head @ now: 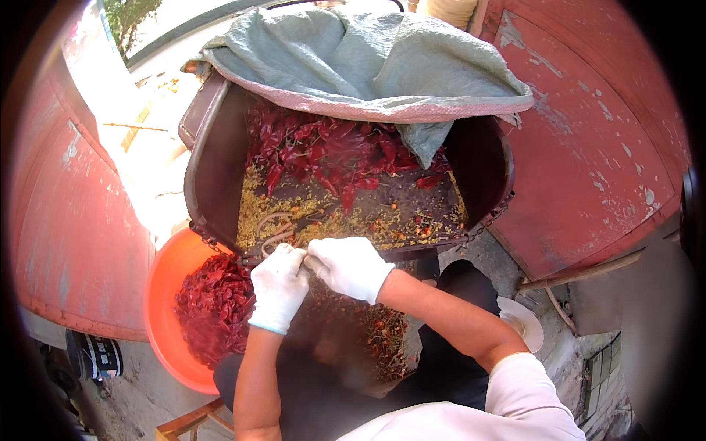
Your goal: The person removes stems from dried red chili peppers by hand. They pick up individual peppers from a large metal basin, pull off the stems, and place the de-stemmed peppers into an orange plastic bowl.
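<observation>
My left hand [280, 284] and my right hand [350, 269], both in white gloves, meet at the front edge of a dark brown cargo box [484, 171]. Their fingertips are drawn together; whatever may lie between them is hidden. Just beyond the left hand, two tan curved loops [274, 226], perhaps scissor handles, rest on the box floor. Dried red chillies [331, 146] are heaped deeper inside, with yellow seeds [253, 212] scattered around and in front. Torn red chilli pieces [215, 308] fill part of an orange plastic basin [160, 320] left of my left hand.
A pale green woven sack [331, 60] with a pink hem drapes over the box's back. Chains [488, 218] hang at its front corners. Stems and scraps [386, 342] lie below, between my legs. Red metal doors [595, 138] flank the box. A black bucket [95, 354] stands lower left.
</observation>
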A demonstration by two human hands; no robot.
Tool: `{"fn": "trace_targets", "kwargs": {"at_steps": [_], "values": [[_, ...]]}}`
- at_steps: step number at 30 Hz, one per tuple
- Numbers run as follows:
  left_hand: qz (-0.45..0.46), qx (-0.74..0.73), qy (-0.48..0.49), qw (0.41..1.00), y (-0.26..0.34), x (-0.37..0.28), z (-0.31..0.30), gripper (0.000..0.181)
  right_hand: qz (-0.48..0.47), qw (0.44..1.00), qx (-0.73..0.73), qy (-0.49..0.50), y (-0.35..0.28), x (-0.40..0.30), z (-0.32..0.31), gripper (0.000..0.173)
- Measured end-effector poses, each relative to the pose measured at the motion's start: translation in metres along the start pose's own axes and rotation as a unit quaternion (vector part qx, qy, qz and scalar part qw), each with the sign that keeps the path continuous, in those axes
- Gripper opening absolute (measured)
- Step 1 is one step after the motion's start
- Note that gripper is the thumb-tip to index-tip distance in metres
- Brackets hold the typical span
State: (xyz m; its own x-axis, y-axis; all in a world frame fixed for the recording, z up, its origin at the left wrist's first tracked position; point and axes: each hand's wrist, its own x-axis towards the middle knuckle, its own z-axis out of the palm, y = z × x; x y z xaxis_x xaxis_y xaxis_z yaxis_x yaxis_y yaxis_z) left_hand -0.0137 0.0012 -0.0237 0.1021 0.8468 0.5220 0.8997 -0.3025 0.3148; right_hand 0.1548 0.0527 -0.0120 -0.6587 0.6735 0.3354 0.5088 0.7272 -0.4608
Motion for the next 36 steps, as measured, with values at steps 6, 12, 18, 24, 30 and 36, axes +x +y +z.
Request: {"fn": "trace_targets", "kwargs": {"at_steps": [6, 12, 18, 24, 30, 36], "values": [[-0.025, -0.180, -0.074, 0.980, -0.007, -0.002, -0.009, 0.018, 0.065, 0.986, 0.146, -0.046, -0.003, 0.002, -0.009, 0.020], [-0.278, -0.507, -0.087, 0.811, 0.010, 0.001, -0.017, 0.005, 0.293, 0.725, 0.617, -0.093, -0.004, 0.005, -0.040, 0.027], [-0.290, -0.684, 0.042, 0.668, -0.003, 0.004, -0.025, 0.021, 0.295, 0.880, 0.372, 0.011, 0.034, 0.020, -0.033, 0.016], [-0.321, -0.675, 0.020, 0.664, 0.009, 0.014, -0.025, 0.034, 0.199, 0.975, -0.030, 0.092, 0.100, 0.028, -0.025, 0.032], [-0.316, -0.658, 0.019, 0.683, 0.001, 0.012, -0.025, 0.018, 0.156, 0.976, -0.151, 0.026, 0.112, 0.049, -0.007, 0.032], [-0.330, -0.609, -0.004, 0.721, -0.001, 0.008, -0.020, 0.023, 0.211, 0.961, -0.176, -0.042, 0.106, 0.054, 0.006, 0.022]]}}
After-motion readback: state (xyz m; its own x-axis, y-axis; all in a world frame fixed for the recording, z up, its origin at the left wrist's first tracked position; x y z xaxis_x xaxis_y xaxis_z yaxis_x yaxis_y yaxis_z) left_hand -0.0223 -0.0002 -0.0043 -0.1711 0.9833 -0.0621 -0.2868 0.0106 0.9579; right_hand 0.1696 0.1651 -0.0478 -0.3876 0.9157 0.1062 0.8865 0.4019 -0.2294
